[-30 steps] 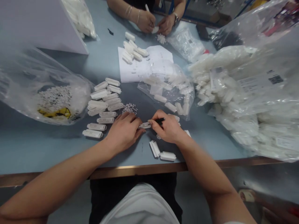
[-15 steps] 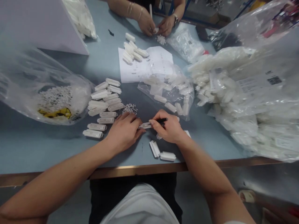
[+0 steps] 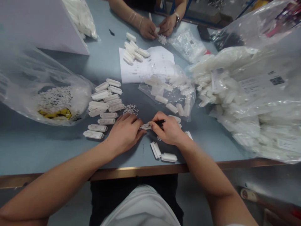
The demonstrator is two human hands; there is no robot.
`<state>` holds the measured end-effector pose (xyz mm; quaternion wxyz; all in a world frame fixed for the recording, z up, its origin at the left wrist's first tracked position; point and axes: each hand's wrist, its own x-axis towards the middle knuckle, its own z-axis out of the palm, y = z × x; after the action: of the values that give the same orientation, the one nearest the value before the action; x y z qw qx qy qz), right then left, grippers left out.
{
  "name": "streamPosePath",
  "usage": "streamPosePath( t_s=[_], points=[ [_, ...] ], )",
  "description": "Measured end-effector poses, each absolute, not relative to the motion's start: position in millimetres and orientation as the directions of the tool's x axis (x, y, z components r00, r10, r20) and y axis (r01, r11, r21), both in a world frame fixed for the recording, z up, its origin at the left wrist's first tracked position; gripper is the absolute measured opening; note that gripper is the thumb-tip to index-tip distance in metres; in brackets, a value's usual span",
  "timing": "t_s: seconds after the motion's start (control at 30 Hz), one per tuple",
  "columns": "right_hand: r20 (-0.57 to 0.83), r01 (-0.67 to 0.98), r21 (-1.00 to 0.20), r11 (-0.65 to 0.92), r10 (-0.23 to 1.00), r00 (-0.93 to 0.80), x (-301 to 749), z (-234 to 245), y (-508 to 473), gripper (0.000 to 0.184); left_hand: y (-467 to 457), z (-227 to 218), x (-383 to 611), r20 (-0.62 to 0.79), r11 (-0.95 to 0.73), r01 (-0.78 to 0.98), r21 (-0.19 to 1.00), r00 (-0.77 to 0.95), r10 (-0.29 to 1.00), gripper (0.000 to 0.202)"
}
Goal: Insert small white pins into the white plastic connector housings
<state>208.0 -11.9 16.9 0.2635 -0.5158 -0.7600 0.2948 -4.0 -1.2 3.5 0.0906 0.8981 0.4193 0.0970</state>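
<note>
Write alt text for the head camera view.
Seen from above, a left hand steadies a white plastic connector while a right hand works on it with a black tool. Rows of matching connectors and tiny white pins lie on the blue-grey table; a co-worker's hands work opposite.

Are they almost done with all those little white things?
Probably not yet. Done: a tidy group of white plastic connectors seems finished, lying beside the pile of tiny pins. In hand: the left hand and right hand hold one connector, with a black tool in the right. Left: the big bag bulges with white parts.
</note>
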Motion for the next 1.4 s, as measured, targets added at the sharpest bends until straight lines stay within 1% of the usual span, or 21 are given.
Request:
streamPosePath(
  t_s=[0.17, 0.3, 0.37, 0.63, 1.0, 1.1, 1.27, 1.4],
  points=[
    [0.118, 0.603, -0.733, 0.315, 0.932, -0.343, 208.6, 15.4, -11.3, 0.018, -1.0, 3.8, -4.0, 0.092, -0.631, 0.736, 0.245, 0.63, 0.771, 0.023],
    [0.12, 0.614, -0.747, 0.257, 0.959, -0.256, 210.0, 16.4, -13.6, 0.021, -0.7, 4.8, -3.5, 0.083, -0.621, 0.741, 0.255, 0.623, 0.778, 0.022],
    [0.118, 0.611, -0.752, 0.246, 0.963, -0.242, 210.2, 16.8, -14.6, 0.022, -0.7, 5.2, -3.3, 0.079, -0.618, 0.742, 0.26, 0.622, 0.779, 0.021],
    [0.146, 0.586, -0.75, 0.306, 0.941, -0.306, 208.8, 16.2, -13.3, 0.019, -0.9, 3.6, -4.0, 0.086, -0.623, 0.736, 0.264, 0.626, 0.775, 0.021],
    [0.118, 0.596, -0.735, 0.323, 0.926, -0.358, 206.8, 12.0, -10.5, 0.019, -0.9, 4.7, -3.6, 0.08, -0.627, 0.738, 0.251, 0.629, 0.773, 0.024],
    [0.107, 0.59, -0.747, 0.306, 0.932, -0.347, 207.0, 12.5, -10.2, 0.019, -0.8, 5.1, -3.4, 0.076, -0.628, 0.736, 0.253, 0.632, 0.771, 0.023],
    [0.15, 0.538, -0.795, 0.279, 0.951, -0.27, 209.1, 14.3, -11.2, 0.022, -0.8, 4.2, -3.0, 0.098, -0.625, 0.734, 0.264, 0.624, 0.775, 0.02],
    [0.157, 0.519, -0.803, 0.294, 0.944, -0.291, 209.1, 14.0, -12.4, 0.021, -0.7, 3.8, -3.1, 0.106, -0.631, 0.732, 0.258, 0.628, 0.771, 0.019]
  ],
)
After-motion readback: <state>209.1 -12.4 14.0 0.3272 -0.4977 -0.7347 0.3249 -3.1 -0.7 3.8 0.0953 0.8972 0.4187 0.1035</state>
